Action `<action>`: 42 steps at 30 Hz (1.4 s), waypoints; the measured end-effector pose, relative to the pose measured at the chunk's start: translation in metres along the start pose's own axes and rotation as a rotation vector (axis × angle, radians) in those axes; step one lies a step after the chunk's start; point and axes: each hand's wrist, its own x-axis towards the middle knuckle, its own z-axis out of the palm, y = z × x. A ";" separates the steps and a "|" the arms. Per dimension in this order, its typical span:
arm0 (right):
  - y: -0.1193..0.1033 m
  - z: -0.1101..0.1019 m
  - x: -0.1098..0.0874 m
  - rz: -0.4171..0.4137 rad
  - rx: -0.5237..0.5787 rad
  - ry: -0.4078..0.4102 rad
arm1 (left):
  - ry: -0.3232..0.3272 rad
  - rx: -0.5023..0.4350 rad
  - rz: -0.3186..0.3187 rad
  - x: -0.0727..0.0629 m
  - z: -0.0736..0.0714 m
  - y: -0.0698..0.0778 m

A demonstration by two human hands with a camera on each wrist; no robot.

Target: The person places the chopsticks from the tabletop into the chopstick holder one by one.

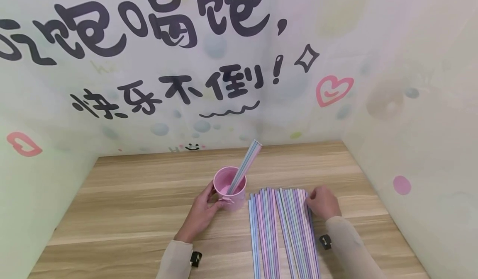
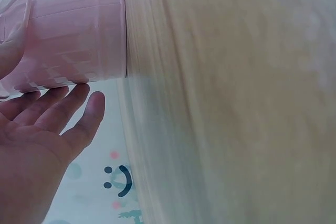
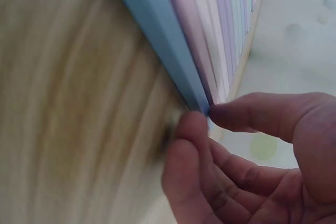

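Note:
My left hand (image 1: 200,212) holds a pink cup (image 1: 235,204) upright on the table, thumb at its handle. In the left wrist view the fingers (image 2: 79,108) lie along the cup's side. Several pastel chopsticks (image 1: 245,166) lean in the cup toward the right. To its right, two groups of blue, pink, green and purple chopsticks (image 1: 298,225) lie side by side, their far ends roughly level. At the right edge my right hand (image 1: 324,203) pinches the far end of a blue chopstick (image 3: 163,40) between thumb and index finger, beside a pink one.
The wood-grain table (image 1: 149,183) meets a white printed wall (image 1: 280,121) at the back. Side walls stand at left and right. Dark straps (image 1: 196,259) show at both sleeves. The near ends of the chopsticks run out of the head view.

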 end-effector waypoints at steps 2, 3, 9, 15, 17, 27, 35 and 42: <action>0.000 -0.001 -0.001 -0.008 -0.017 -0.010 | 0.005 -0.002 -0.008 0.001 0.001 -0.006; 0.000 -0.001 -0.001 -0.013 -0.025 -0.013 | 0.007 -0.001 -0.005 0.001 0.001 -0.010; -0.001 0.000 -0.001 -0.038 -0.081 -0.008 | 0.007 0.014 0.022 0.004 0.000 -0.034; -0.006 0.001 -0.006 -0.065 -0.131 0.010 | -0.013 0.019 0.052 0.004 -0.001 -0.038; -0.007 0.001 -0.007 -0.070 -0.143 0.015 | -0.017 0.034 0.055 0.004 -0.001 -0.038; -0.005 0.004 -0.006 -0.086 -0.143 0.040 | -0.026 0.042 0.027 0.005 -0.001 -0.035; 0.000 -0.002 -0.002 -0.058 -0.082 -0.020 | -0.034 0.038 0.011 0.005 -0.001 -0.035; -0.008 -0.011 -0.002 -0.029 0.049 -0.043 | -0.029 0.032 0.034 0.005 -0.001 -0.035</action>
